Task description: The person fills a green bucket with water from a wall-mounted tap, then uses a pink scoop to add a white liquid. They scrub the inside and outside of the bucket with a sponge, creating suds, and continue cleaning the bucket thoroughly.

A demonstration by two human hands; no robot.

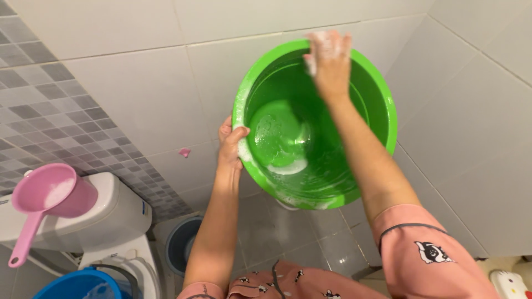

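Note:
A large green plastic basin (366, 105) is tilted up against the white tiled wall, its inside facing me, with soap foam pooled at its bottom. My left hand (231, 145) grips the basin's left rim, thumb inside. My right hand (330, 61) is up at the far rim, covered in suds and pressing what looks like a small soapy scrubber against the inner wall. The scrubber is mostly hidden by foam and fingers.
A pink dipper (47, 195) with a long handle rests on the white toilet tank (119, 213) at the left. A blue bucket (77, 283) stands at the bottom left, a grey bin (176, 243) beside the toilet. Wet grey floor tiles (288, 238) lie below the basin.

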